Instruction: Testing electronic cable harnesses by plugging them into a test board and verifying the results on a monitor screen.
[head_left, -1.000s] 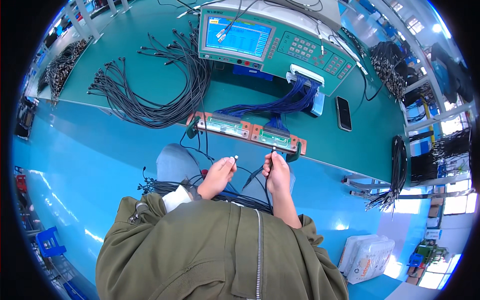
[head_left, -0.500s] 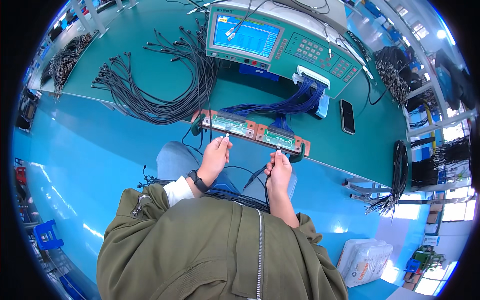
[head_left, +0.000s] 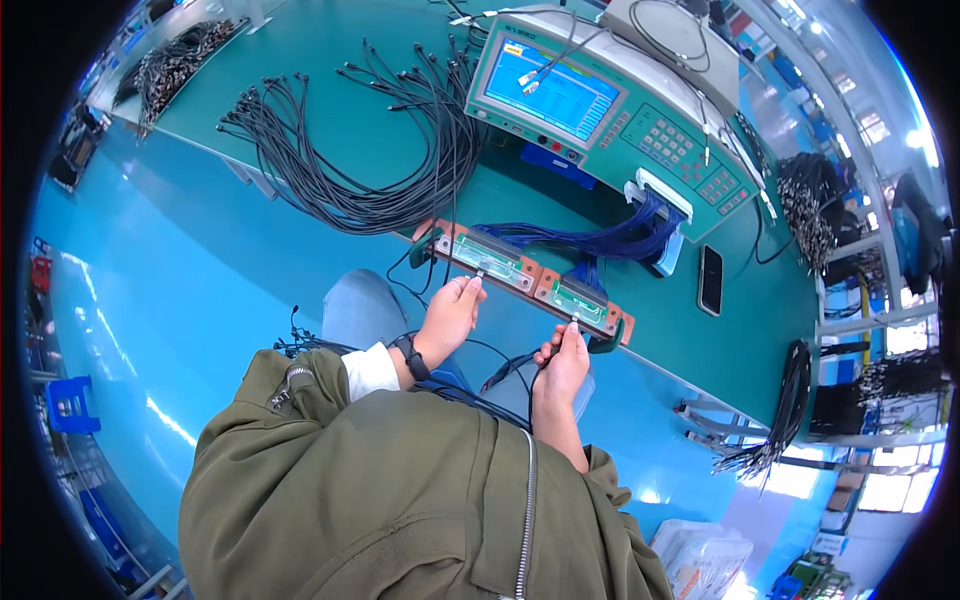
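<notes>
My left hand [head_left: 455, 315], with a black watch on its wrist, pinches a small cable plug [head_left: 480, 275] at the front edge of the left green circuit board [head_left: 500, 265]. Likewise, my right hand [head_left: 562, 368] grips another cable plug [head_left: 575, 322] against the right circuit board [head_left: 580, 303]. Both plugs touch their boards; how deep they sit is too small to tell. The boards are mounted on a brown test fixture [head_left: 540, 282] at the table edge. Blue wires [head_left: 610, 240] run from it to a green-and-white tester [head_left: 630, 130] with a lit screen [head_left: 550, 85].
Bundled black cables [head_left: 340, 195] lie on the green table [head_left: 310, 40] at left. A phone [head_left: 710, 280] rests right of the tester. More cables [head_left: 795, 400] hang over the right edge. Across my lap lie black cables [head_left: 460, 392]. A blue stool [head_left: 72, 405] stands at far left.
The view has turned a little, so the table and tester appear shifted right and tilted. Both hands keep their pinch on the plugs at the boards.
</notes>
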